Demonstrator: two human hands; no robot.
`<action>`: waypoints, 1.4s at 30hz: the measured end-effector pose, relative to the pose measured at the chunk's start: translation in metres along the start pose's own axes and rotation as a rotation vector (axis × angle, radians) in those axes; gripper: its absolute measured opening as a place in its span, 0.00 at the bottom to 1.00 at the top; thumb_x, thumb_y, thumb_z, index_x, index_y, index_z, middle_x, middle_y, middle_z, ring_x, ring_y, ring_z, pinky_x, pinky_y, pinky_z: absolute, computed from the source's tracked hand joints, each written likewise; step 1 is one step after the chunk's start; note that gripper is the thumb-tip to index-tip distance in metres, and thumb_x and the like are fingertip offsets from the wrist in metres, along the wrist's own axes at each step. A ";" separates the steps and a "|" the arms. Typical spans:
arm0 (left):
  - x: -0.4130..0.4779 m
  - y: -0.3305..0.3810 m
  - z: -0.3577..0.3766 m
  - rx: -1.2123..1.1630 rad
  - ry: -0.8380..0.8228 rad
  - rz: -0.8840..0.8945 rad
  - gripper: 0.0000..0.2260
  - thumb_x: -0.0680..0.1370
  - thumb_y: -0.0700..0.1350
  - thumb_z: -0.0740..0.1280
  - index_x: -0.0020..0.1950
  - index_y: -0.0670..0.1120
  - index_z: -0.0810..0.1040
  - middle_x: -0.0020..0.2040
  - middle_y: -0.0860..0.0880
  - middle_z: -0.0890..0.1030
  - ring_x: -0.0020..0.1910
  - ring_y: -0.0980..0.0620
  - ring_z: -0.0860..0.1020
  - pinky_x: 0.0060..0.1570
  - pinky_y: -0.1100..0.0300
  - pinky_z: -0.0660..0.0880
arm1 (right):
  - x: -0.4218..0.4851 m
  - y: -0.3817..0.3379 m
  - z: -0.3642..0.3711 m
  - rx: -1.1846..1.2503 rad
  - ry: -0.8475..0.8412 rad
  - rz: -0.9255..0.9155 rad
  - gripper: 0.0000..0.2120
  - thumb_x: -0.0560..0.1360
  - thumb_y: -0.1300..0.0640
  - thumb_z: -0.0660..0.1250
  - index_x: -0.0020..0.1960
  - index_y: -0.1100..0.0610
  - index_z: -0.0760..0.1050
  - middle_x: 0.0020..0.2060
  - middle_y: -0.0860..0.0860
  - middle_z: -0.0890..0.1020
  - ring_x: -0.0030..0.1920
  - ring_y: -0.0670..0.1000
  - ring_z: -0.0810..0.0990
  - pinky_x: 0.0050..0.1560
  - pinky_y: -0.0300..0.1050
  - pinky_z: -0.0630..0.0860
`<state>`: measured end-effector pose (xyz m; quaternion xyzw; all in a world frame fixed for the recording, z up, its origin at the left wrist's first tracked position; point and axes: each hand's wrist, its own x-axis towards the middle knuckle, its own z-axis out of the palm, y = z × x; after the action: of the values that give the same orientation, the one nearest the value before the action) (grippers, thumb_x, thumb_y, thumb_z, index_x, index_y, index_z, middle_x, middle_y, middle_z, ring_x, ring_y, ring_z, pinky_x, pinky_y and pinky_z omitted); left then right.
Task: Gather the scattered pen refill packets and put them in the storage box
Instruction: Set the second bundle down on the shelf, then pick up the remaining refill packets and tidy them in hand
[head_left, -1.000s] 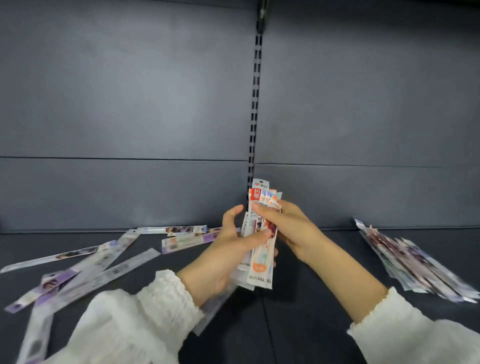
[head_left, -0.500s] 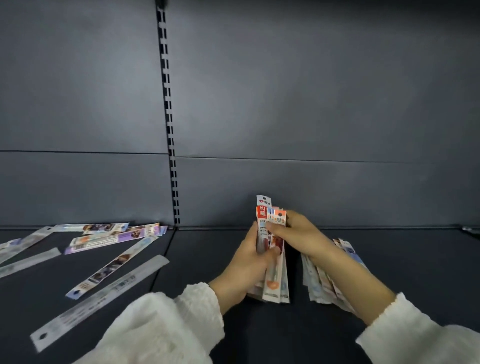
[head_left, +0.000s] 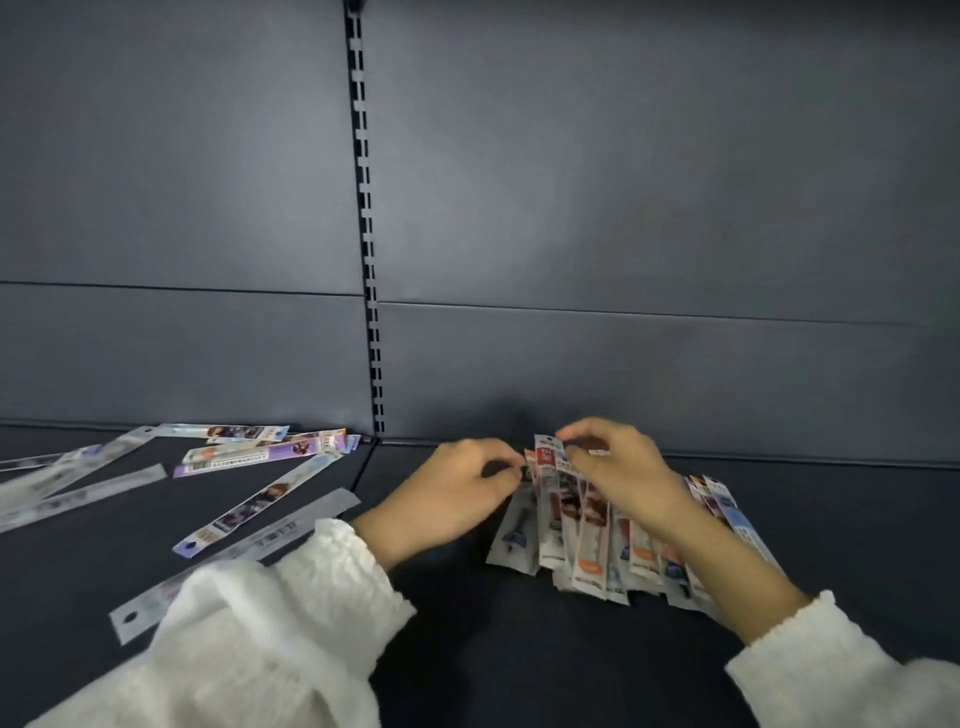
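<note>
Head: left hand, right hand pinch fanned packets (long axes toward wall).

**Refill packets: one fanned pile, the rest loose**

The pile lies fanned on the shelf at the right. Its long narrow packets overlap, printed in white, red, orange and blue. Their far ends are gathered and pinched between the left hand and right hand. Well apart to the left, the loose packets lie flat and crisscrossed, some purple, some clear.
</note>
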<state>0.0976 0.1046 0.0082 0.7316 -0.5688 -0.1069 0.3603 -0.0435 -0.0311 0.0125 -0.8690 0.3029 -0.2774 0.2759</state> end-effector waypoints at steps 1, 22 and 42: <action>-0.007 -0.005 -0.016 0.167 0.012 0.013 0.10 0.78 0.49 0.63 0.58 0.53 0.80 0.55 0.56 0.82 0.55 0.56 0.78 0.59 0.60 0.73 | -0.003 -0.007 0.003 -0.039 -0.030 -0.041 0.10 0.77 0.59 0.65 0.56 0.52 0.80 0.54 0.44 0.81 0.55 0.42 0.76 0.51 0.28 0.66; -0.174 -0.253 -0.297 0.905 0.062 -0.157 0.27 0.69 0.65 0.55 0.66 0.61 0.70 0.63 0.58 0.76 0.65 0.52 0.72 0.63 0.55 0.65 | 0.001 -0.257 0.220 -0.312 -0.539 -0.426 0.24 0.75 0.43 0.65 0.70 0.40 0.66 0.70 0.38 0.66 0.70 0.41 0.64 0.68 0.45 0.67; -0.139 -0.321 -0.298 0.666 0.087 -0.096 0.26 0.72 0.69 0.58 0.63 0.57 0.75 0.59 0.56 0.73 0.61 0.52 0.67 0.59 0.55 0.65 | 0.049 -0.310 0.327 -0.443 -0.403 0.024 0.32 0.69 0.34 0.67 0.65 0.54 0.73 0.63 0.52 0.74 0.66 0.55 0.68 0.64 0.52 0.69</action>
<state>0.4625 0.3820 -0.0218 0.8390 -0.5215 0.0992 0.1197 0.3175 0.2436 0.0020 -0.9420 0.3053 -0.0230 0.1372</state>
